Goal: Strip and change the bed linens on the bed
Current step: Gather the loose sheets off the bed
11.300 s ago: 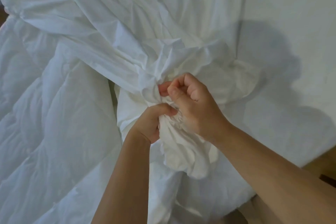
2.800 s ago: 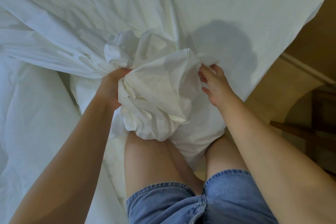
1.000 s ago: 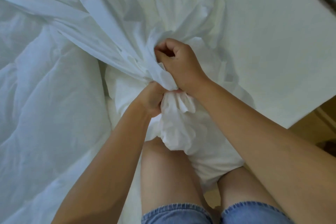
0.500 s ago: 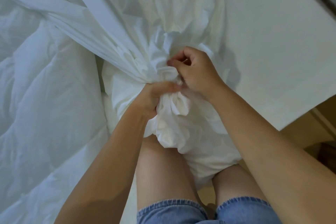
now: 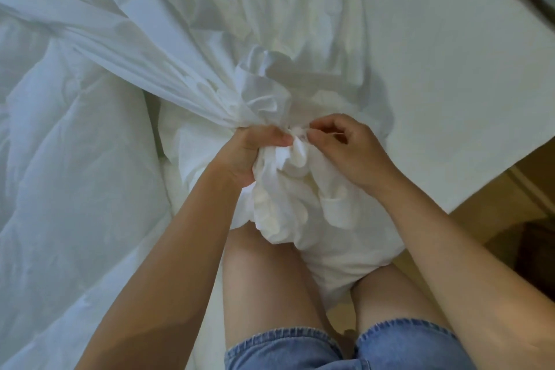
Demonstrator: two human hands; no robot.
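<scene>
Gripping bunched sheet [image 5: 192, 69]: left hand [image 5: 255, 150]; right hand [image 5: 345, 150] pinching fold.

The bed [image 5: 450, 69] fills most of the frame, covered in white. Its upper right part is smooth and flat, and one corner points toward the lower right, where the tan floor [image 5: 516, 186] shows beside it. A puffy white quilt [image 5: 69, 174] lies on the left side of the bed, rumpled into soft ridges and reaching down to the lower left edge of the frame. A loose sheet [image 5: 180, 39] lies over the upper middle, touching the quilt along its left side. It is drawn into long folds that run from the upper left to a bunched knot at the centre.
</scene>
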